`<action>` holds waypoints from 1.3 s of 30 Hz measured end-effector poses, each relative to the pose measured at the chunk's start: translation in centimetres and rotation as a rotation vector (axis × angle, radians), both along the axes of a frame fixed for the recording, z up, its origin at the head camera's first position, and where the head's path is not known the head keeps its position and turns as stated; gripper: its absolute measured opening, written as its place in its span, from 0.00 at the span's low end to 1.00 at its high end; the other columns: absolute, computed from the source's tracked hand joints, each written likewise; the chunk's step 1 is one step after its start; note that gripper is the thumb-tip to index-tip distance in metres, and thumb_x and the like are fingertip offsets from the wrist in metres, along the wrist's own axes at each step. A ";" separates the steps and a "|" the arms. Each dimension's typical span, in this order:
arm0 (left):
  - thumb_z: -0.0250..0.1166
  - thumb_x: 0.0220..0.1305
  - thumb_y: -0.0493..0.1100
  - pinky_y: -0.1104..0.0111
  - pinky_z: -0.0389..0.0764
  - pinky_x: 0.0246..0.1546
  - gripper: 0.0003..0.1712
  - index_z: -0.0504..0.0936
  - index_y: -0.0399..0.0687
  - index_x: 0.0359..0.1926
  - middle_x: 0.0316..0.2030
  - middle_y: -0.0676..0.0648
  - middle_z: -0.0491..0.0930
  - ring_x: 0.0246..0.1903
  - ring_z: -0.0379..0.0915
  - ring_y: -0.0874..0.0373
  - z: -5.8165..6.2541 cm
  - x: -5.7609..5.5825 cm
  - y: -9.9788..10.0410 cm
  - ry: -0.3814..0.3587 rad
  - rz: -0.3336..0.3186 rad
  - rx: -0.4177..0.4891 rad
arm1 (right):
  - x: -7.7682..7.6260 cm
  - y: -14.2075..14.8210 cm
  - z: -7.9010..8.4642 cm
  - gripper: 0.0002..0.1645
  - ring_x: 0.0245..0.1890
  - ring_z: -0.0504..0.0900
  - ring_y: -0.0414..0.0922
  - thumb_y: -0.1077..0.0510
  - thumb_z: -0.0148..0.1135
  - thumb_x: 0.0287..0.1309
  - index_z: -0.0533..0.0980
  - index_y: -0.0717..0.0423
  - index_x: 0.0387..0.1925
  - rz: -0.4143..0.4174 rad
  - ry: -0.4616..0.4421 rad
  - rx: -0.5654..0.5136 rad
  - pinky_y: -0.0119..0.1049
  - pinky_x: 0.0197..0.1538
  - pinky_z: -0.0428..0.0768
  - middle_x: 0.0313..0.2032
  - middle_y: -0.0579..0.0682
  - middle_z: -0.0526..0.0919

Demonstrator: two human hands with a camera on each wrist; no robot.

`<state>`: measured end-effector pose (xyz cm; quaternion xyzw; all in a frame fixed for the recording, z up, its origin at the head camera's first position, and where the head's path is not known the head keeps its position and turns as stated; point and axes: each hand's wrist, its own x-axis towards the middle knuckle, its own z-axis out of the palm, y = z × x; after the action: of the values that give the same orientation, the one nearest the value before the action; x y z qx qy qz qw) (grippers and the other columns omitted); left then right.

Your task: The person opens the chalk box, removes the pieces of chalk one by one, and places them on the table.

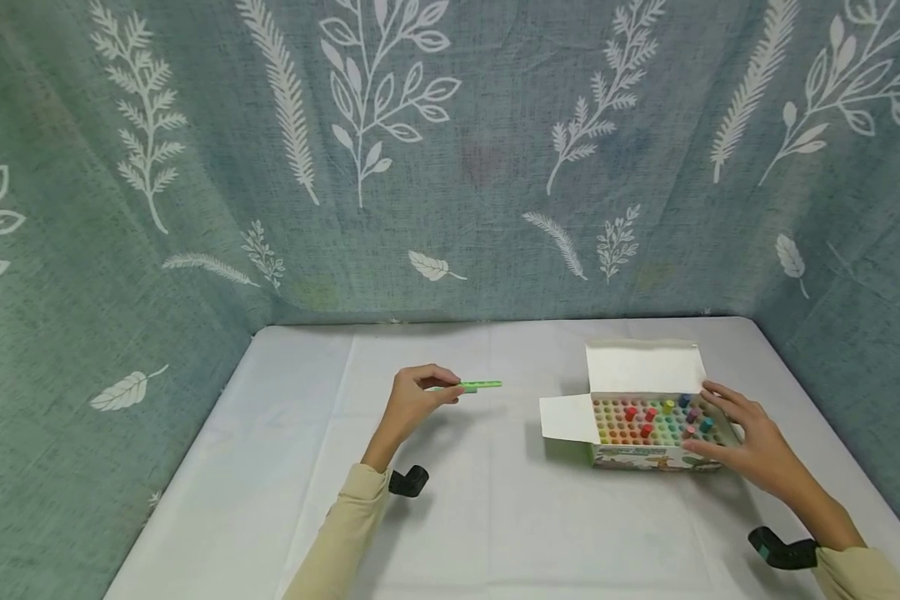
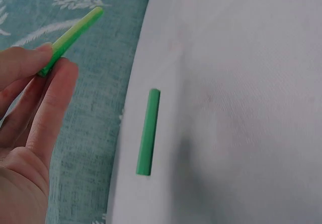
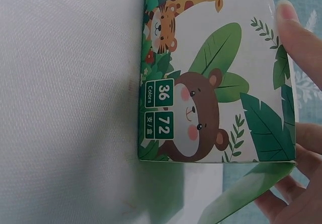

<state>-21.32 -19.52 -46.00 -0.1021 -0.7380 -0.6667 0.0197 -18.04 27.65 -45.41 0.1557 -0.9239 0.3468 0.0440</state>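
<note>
In the left wrist view, my left hand (image 2: 35, 103) pinches a bright green crayon (image 2: 75, 35) between thumb and fingers, raised over the table. A darker green crayon (image 2: 148, 133) lies on the cloth below. In the head view the held crayon (image 1: 487, 384) points right, toward the crayon box. My right hand (image 1: 750, 442) grips the right end of this open cardboard box (image 1: 656, 457), thumb at the front and fingers at the back corner. Its holed insert (image 1: 611, 421) has several crayons standing up, among them a red crayon (image 1: 630, 413) and a yellow crayon (image 1: 668, 407).
The box's lid (image 1: 645, 367) stands raised at the back, and a side flap (image 1: 570, 418) sticks out left. In the right wrist view another flap (image 3: 246, 194) hangs out by the fingers. White cloth (image 1: 285, 467) covers the table; a patterned curtain (image 1: 487, 208) surrounds it.
</note>
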 end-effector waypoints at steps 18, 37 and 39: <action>0.69 0.53 0.29 0.52 0.80 0.42 0.13 0.81 0.23 0.39 0.42 0.27 0.77 0.41 0.74 0.26 1.3 1.5 -3.0 -0.146 -0.003 -0.036 | 0.0 0.1 -0.3 0.54 0.60 0.55 0.71 0.50 0.74 0.46 0.57 0.66 0.68 -0.007 0.001 0.000 0.71 0.44 0.61 0.68 0.66 0.54; 0.72 0.48 0.29 0.60 0.83 0.31 0.08 0.85 0.33 0.33 0.30 0.39 0.83 0.28 0.82 0.47 -2.6 -0.6 -3.7 -0.144 0.136 -0.216 | 0.0 -0.1 -0.1 0.54 0.59 0.56 0.71 0.50 0.74 0.47 0.57 0.66 0.69 -0.017 -0.019 -0.003 0.71 0.43 0.61 0.69 0.65 0.53; 0.72 0.48 0.29 0.61 0.83 0.29 0.07 0.86 0.35 0.31 0.28 0.41 0.83 0.26 0.82 0.48 -2.7 -0.8 -3.7 -0.137 0.151 -0.263 | 0.1 -0.1 -0.1 0.54 0.60 0.55 0.71 0.50 0.74 0.46 0.57 0.66 0.69 -0.015 -0.015 -0.010 0.71 0.44 0.61 0.68 0.66 0.54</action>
<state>-22.08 -23.23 -48.66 -0.0021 -0.8241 -0.5664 0.0058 -17.98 27.60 -45.53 0.1459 -0.9236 0.3522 0.0405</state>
